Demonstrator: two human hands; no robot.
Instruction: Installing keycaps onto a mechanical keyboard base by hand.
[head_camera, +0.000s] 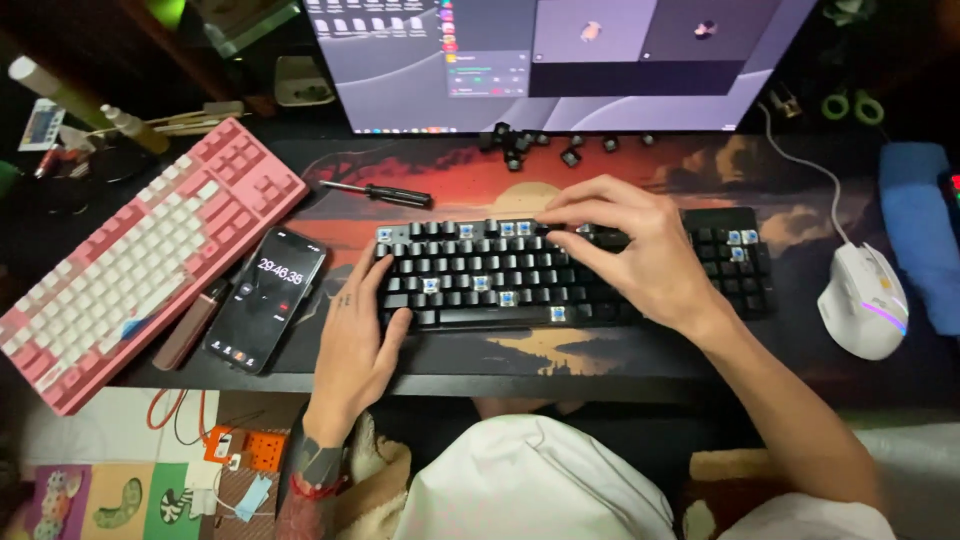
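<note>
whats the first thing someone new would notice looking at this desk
Probably the black keyboard at the centre, with several keycaps off and blue switches showing; the left hand grips its left end and the right hand presses on its top rows. Next comes the pink and white keyboard angled at left, and loose black keycaps under the monitor.

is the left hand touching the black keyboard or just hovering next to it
Touching. The head view shows the left hand gripping the left end of the black keyboard, thumb lying across its front corner, with no gap visible.
</note>
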